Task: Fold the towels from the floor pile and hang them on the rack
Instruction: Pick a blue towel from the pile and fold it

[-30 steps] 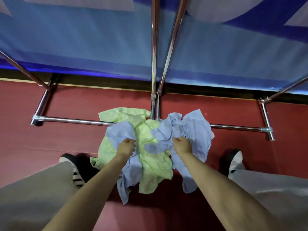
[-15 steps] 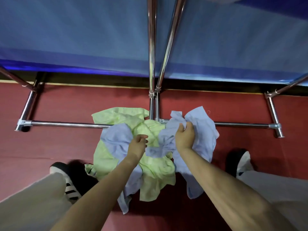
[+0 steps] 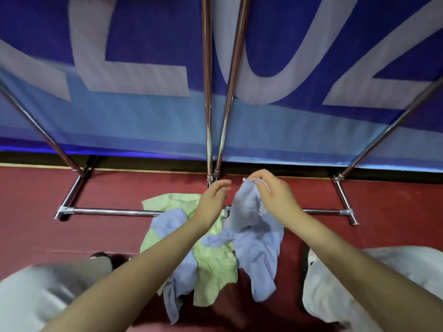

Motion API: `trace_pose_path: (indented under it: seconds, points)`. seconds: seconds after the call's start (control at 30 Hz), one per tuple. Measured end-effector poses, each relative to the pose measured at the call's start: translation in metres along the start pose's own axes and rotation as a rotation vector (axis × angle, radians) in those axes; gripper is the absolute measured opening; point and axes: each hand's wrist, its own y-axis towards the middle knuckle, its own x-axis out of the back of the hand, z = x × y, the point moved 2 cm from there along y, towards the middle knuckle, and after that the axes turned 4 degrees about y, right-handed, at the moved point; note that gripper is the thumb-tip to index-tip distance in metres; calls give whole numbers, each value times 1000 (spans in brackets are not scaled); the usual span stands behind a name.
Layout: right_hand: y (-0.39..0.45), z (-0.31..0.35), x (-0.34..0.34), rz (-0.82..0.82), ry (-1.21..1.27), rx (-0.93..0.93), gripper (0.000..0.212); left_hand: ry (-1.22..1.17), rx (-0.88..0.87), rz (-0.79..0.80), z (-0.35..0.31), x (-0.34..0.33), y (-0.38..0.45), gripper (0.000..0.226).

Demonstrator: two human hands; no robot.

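A pile of towels lies on the red floor between my feet: a light green towel (image 3: 213, 262) and a light blue towel (image 3: 177, 279) crumpled together. My right hand (image 3: 271, 192) pinches the top edge of another light blue towel (image 3: 256, 238) and holds it lifted, its lower part still draped on the pile. My left hand (image 3: 213, 200) hovers just left of that edge with fingers loosely spread, holding nothing. The chrome rack (image 3: 206, 97) rises right behind the pile, its base bar (image 3: 112, 212) running across the floor.
A blue banner (image 3: 134, 121) with large white letters hangs behind the rack. Slanted rack legs (image 3: 43, 130) stand at the left and right. My grey trouser legs (image 3: 359, 283) and a shoe (image 3: 100, 256) flank the pile.
My right hand has lifted the blue towel's edge up off the pile. My left hand has let go of the towels and risen beside it. The view has tilted upward.
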Motion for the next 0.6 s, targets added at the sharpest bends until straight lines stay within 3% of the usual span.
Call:
trace_pose_path:
  seconds: [0.1,0.23,0.33,0.47,0.6]
  points:
    - [-34,33,20,78,-12,100,29,6,-102,122,-16,-3,-38,29]
    - [-77,47,24,50,113,124,25,76,-145,193,-4,-11,-95,36]
    - [-101,44,15,65,163,63,26,60,-96,160,2,-20,-128,20]
    - [-116,47,7,116,171,0,27,62,-97,63,7,-17,-151,26]
    - [-121,40,3,220,-28,-56,20,21,-90,-119,10,1,-161,20]
